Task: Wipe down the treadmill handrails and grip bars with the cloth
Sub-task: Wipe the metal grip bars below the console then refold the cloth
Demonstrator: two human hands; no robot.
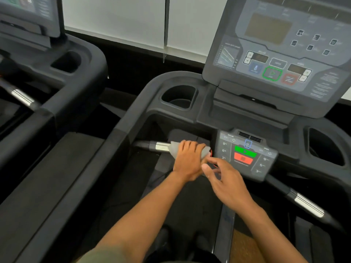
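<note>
Grey cloth (206, 151) wrapped the grip bar (161, 146), my left grip (188, 162) curled around it; my right grip (228, 181) hung spread. I judged a firm, twisting squeeze best.

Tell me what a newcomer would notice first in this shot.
First, the left hand gripping a grey cloth around the chrome grip bar at centre, with the right hand open beside it. Next, the control pad just right of them, with bright green and red buttons.

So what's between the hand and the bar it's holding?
The grey cloth, wrapped round the grip bar under the left hand, in the head view.
</note>
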